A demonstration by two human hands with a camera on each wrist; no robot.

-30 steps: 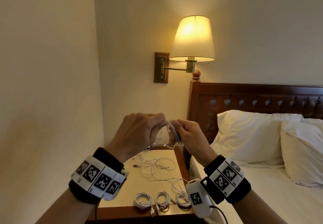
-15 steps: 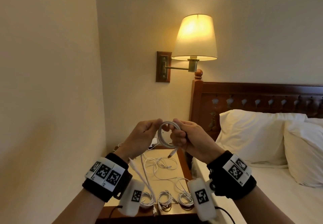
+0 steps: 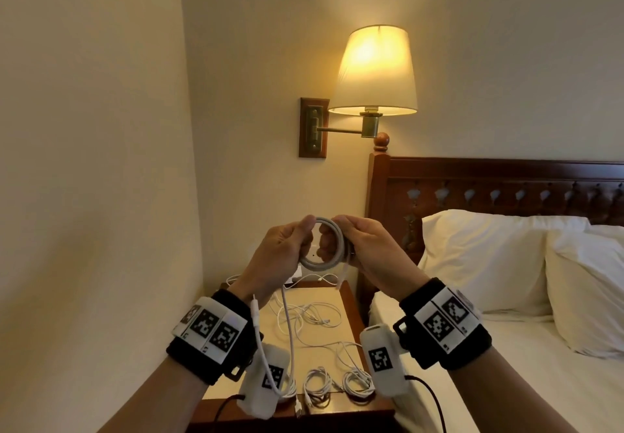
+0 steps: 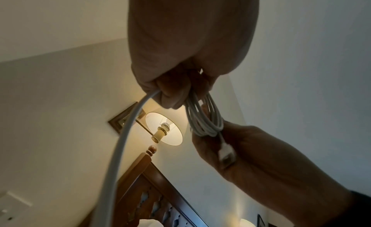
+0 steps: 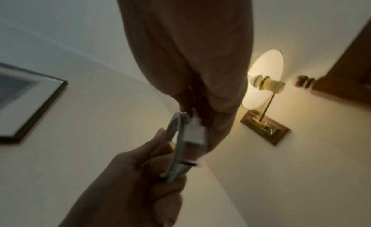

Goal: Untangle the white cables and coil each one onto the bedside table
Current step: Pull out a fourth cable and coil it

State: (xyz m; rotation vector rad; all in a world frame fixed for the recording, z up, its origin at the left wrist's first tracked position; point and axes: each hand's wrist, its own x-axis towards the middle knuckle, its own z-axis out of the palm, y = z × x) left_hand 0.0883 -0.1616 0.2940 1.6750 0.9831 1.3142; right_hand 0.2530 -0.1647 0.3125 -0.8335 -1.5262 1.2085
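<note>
Both hands hold one round coil of white cable (image 3: 332,257) up in the air above the bedside table (image 3: 304,345). My left hand (image 3: 287,247) grips the coil's left side, and the cable's free tail (image 3: 287,331) hangs down from it past my left wrist. My right hand (image 3: 364,247) pinches the coil's right side (image 5: 176,151), with a white plug (image 5: 194,133) lying against the fingers. The left wrist view shows the coil (image 4: 204,119) held between the two hands. On the table lie a loose tangle of white cables (image 3: 304,318) and several small finished coils (image 3: 317,385) along the front edge.
A lit wall lamp (image 3: 374,71) hangs above the table. The wooden headboard (image 3: 472,189) and a bed with white pillows (image 3: 506,264) stand to the right. A wall (image 3: 84,162) runs close along the left side. A framed picture (image 5: 26,100) hangs on the wall.
The hands have turned the cable from a small bunch at the fingertips into an open round coil facing me. The free tail now hangs by my left wrist.
</note>
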